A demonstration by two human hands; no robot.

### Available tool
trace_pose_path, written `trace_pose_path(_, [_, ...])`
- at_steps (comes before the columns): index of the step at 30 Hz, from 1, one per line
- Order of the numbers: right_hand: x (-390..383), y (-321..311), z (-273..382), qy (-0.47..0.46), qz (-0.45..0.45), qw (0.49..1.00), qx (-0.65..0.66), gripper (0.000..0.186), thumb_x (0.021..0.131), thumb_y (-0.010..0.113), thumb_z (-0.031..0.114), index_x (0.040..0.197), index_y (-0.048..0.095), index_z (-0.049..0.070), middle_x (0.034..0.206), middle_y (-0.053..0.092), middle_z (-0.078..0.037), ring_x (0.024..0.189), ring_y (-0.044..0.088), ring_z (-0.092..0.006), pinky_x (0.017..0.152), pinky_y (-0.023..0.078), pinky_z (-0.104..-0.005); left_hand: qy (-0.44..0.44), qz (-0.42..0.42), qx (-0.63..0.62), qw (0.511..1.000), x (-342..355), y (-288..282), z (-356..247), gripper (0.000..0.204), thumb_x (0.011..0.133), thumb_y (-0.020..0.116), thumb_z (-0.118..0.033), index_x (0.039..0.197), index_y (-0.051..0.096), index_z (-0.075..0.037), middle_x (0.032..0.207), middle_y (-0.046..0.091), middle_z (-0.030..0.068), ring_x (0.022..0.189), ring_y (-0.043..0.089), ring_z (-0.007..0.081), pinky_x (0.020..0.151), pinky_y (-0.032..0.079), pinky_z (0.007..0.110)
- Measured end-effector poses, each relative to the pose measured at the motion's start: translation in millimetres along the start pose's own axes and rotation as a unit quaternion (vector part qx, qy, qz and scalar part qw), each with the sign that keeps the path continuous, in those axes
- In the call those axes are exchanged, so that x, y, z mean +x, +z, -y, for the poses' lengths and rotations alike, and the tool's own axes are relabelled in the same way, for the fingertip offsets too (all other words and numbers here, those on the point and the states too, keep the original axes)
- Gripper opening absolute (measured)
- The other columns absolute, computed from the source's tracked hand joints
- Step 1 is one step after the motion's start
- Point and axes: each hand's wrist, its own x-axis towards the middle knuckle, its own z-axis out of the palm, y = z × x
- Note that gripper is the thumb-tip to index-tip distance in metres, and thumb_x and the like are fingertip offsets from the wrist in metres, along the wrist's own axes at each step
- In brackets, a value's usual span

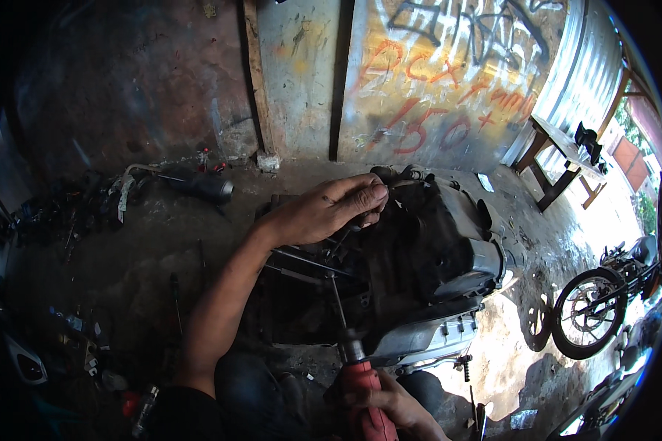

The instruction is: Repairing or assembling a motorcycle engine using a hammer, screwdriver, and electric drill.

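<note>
My left hand (331, 213) reaches over a dark scooter engine assembly (449, 242), its fingers curled and closed on something I cannot make out. My right hand (393, 408), low in the view, grips a red power driver (359, 373). The driver's long metal shaft (338, 301) points up into the dark assembly, its tip near a thin metal rod (309, 263) below my left hand. Whether the tip is seated on a fastener is too small to tell. A silver cover (426, 334) lies along the assembly's lower right side.
A cylindrical muffler (210, 189) and scattered parts lie on the dirty floor (147, 272) to the left. A painted metal wall (434, 88) stands behind. At right are a wooden bench (555, 151) and a motorcycle (592, 309). Loose tools (478, 415) lie at lower right.
</note>
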Motion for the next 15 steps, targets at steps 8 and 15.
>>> trace_pose_path(8, [-39,-18,-67,0.039,0.006,0.999,-0.008,0.071,0.073,0.088,0.016,0.13,0.05,0.003,0.12,0.058,-0.008,0.113,0.053,-0.0174,0.101,0.043,-0.0346,-0.01,0.0,-0.008,1.0,1,-2,1,0.033,0.11,0.043,-0.033,0.109,0.056,-0.003,0.092,0.051,0.0009,0.082,0.05,0.0107,0.081,0.045,0.028])
trace_pose_path(15, [-46,-35,-154,-0.033,0.084,0.996,-0.007,0.085,0.075,0.086,0.013,0.145,0.039,0.002,0.127,0.054,-0.005,0.117,0.051,-0.0167,0.102,0.043,-0.0346,0.005,-0.012,0.03,0.999,1,2,-6,0.034,0.109,0.043,-0.034,0.108,0.057,-0.003,0.095,0.052,0.0008,0.094,0.053,0.012,0.09,0.043,0.029])
